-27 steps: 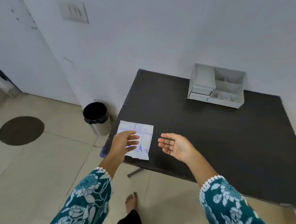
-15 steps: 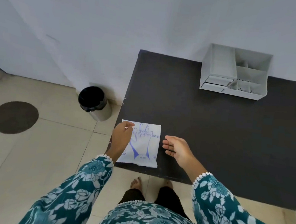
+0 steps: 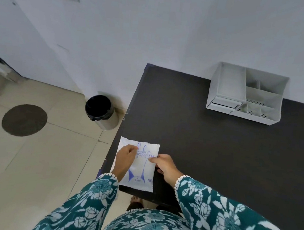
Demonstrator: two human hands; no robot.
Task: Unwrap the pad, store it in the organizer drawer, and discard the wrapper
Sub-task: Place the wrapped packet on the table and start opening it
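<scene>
We see the dark table (image 3: pixel 218 149) filling the right of the head view, its near left corner carrying the work. Far beyond the grip, at the table's back edge against the wall, stands the white organizer (image 3: pixel 224 84), its drawer (image 3: pixel 223 102) at the lower left of the unit. Off the table, beyond and to the left of the grip, a black-lined bin (image 3: pixel 99 109) waits on the floor for the wrapper.

The wrapped pad (image 3: pixel 139 171) lies flat on the corner, a white packet printed in blue, its left edge overhanging the table. We judge it light, thin and limp, with a slick film skin; it should buckle if lifted by one corner, and it looks unopened. The best purchase, we judge, is a pinch on each side of a sealed edge, so the film can be torn or peeled apart.

The left hand (image 3: pixel 124 160) reaches from below, fingers closed in a pinch on the packet's upper left. The right hand (image 3: pixel 164 167) bears on the packet's right edge, thumb on top; whether its fingers are under the edge, we cannot tell.
</scene>
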